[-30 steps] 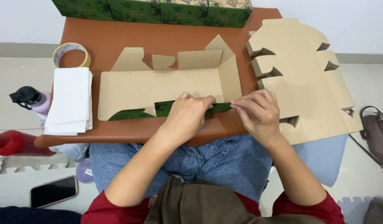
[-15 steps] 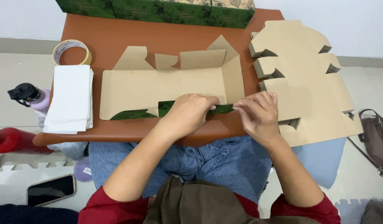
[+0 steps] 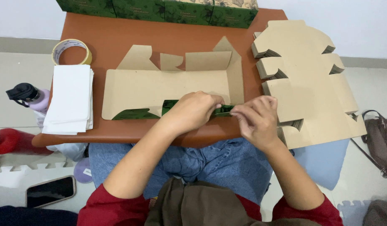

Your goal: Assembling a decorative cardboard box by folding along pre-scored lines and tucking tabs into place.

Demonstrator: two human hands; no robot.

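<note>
Cardboard box blank (image 3: 168,86), flat on table (image 3: 118,31): light, stiff, creases easily. Left hand (image 3: 193,111) and right hand (image 3: 256,119) pinch its green near flap (image 3: 225,110); best held at fold lines.

Flat box blank (image 3: 168,86) — brown card, green print on the outer face.
Lies unfolded on the near half of the table, plain brown side up, long axis left to right. Four flaps jut from the far edge; one tall panel stands folded up at the right end. The near edge is folded over toward the viewer, showing a dark green leaf-patterned strip — both hands pinch this strip at its right part.
</note>
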